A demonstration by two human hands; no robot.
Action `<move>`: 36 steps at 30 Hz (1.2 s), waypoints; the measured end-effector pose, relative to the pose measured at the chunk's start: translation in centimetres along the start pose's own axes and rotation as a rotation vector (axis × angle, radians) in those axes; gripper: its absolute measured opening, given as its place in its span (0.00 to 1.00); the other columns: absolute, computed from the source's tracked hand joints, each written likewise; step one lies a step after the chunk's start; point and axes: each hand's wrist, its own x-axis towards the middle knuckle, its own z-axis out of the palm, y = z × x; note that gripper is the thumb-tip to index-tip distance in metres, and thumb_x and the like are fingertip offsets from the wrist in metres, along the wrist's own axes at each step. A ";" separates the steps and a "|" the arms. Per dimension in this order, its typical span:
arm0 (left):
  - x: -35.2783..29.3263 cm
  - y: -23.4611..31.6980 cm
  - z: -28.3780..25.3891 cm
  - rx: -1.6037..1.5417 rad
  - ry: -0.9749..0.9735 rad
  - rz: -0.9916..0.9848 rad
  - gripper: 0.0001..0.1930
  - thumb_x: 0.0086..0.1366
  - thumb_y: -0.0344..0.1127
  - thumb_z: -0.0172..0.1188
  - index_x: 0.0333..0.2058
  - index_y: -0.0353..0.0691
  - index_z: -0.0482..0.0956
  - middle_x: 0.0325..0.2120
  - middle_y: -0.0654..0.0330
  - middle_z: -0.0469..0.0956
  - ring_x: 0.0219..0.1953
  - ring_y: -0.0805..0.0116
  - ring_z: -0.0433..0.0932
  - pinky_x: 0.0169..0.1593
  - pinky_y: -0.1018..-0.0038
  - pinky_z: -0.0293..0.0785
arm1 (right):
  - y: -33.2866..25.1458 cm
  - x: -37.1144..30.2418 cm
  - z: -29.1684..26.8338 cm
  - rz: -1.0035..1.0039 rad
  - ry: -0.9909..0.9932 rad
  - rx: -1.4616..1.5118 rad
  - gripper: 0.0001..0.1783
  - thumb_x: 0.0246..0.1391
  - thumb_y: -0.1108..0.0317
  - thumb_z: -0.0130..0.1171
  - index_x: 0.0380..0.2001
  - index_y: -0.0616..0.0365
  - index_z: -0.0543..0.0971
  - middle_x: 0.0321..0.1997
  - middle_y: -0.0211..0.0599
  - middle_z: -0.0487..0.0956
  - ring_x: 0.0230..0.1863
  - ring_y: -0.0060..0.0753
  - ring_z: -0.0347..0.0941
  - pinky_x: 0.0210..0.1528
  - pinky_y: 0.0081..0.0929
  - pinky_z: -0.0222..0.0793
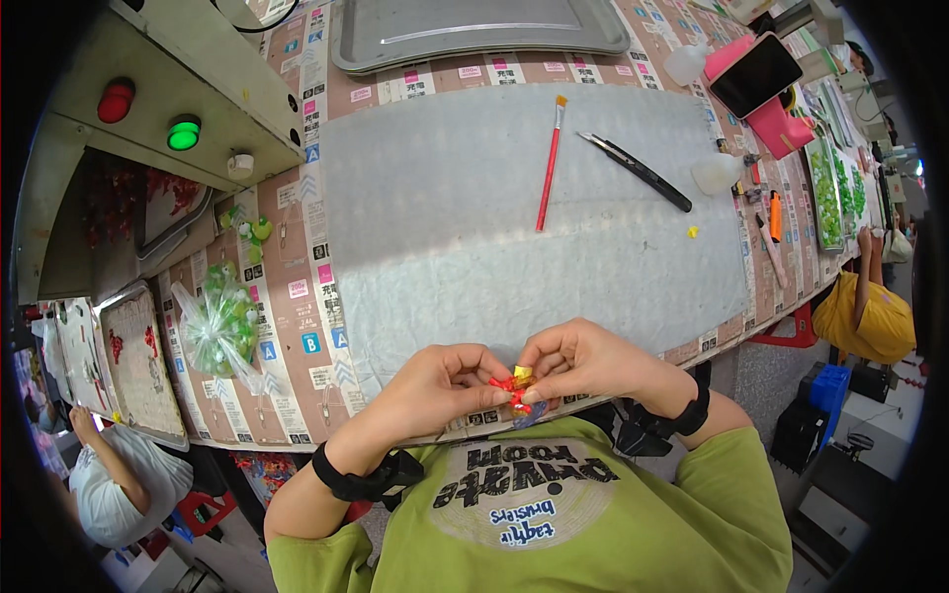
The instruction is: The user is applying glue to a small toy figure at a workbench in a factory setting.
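Close to my body, at the table's near edge, both hands meet around a small red and yellow plastic figure [518,383]. My left hand [450,383] pinches its red part between thumb and fingertips. From the other side my right hand [583,366] grips it by the yellow and red parts. A bluish bit shows under the fingers; what it is, I cannot tell. Farther off on the grey cloth [425,198] lie a red-handled paintbrush [548,178] and black tweezers [643,172]. A tiny yellow piece [693,232] rests to their right.
A metal tray [474,49] stands at the back. On the left are a machine with red and green lamps [184,132] and a bag of green pieces [219,326]. A phone [757,75] on a pink stand and an orange lighter [775,216] sit right. Other people work on both sides.
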 end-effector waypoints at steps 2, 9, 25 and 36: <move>0.0 0.0 0.0 0.003 -0.001 0.005 0.07 0.55 0.27 0.58 0.33 0.33 0.75 0.27 0.63 0.77 0.30 0.81 0.73 0.35 0.85 0.70 | 0.0 0.0 0.0 0.003 -0.001 -0.011 0.10 0.47 0.73 0.58 0.33 0.64 0.72 0.26 0.35 0.77 0.26 0.19 0.74 0.27 0.14 0.69; 0.1 -0.1 0.0 -0.006 -0.001 0.010 0.07 0.55 0.27 0.59 0.33 0.32 0.75 0.27 0.63 0.76 0.30 0.80 0.73 0.35 0.84 0.70 | 0.2 0.1 -0.1 -0.003 -0.001 0.004 0.10 0.47 0.73 0.58 0.34 0.65 0.72 0.26 0.35 0.77 0.25 0.19 0.74 0.26 0.14 0.69; 0.1 -0.1 0.0 0.009 -0.003 0.012 0.07 0.55 0.27 0.58 0.33 0.32 0.75 0.27 0.62 0.77 0.29 0.81 0.73 0.35 0.84 0.70 | 0.3 0.1 -0.1 -0.012 -0.007 -0.009 0.08 0.47 0.73 0.58 0.31 0.63 0.73 0.25 0.34 0.77 0.25 0.19 0.74 0.26 0.13 0.68; 0.1 -0.2 -0.1 0.018 -0.006 0.012 0.07 0.55 0.27 0.59 0.33 0.33 0.75 0.27 0.62 0.77 0.29 0.81 0.73 0.35 0.84 0.70 | 0.1 0.1 -0.1 -0.009 -0.007 -0.018 0.07 0.47 0.74 0.58 0.29 0.62 0.73 0.26 0.34 0.78 0.25 0.19 0.74 0.26 0.13 0.68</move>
